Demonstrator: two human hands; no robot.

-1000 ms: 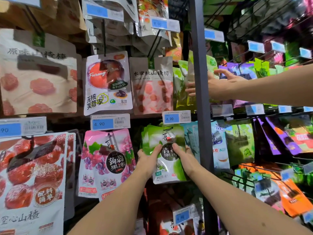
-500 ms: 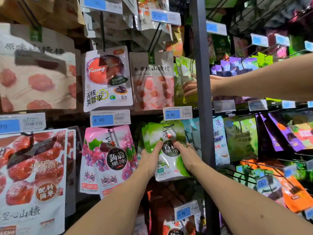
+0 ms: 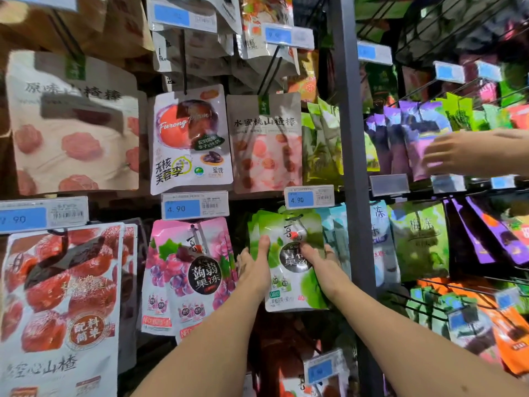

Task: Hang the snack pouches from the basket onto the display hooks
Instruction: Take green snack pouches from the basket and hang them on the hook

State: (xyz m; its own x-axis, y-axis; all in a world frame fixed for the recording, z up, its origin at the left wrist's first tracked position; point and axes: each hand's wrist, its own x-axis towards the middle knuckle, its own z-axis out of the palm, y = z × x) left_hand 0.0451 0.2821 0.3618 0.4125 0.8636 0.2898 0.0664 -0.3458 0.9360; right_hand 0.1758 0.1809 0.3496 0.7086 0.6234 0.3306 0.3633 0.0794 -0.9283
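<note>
Both sides of green pouch (image 3: pixel 292 293) gripped | left hand (image 3: pixel 254 267) on left edge, right hand (image 3: pixel 323 265) on right edge, thumbs on front | pouch just under price tag (image 3: pixel 309 197), right of pink pouch (image 3: pixel 189 270)

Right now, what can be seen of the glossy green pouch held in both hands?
The glossy green plastic pouch is flat, near upright and faces the camera, with leaf artwork and a dark round label with white characters. It sits foremost in a row of like pouches, just below a blue-and-white 4.90 price tag. The left hand grips its left edge and the right hand its right, thumbs on the front. Whether it is hooked cannot be seen.
</note>
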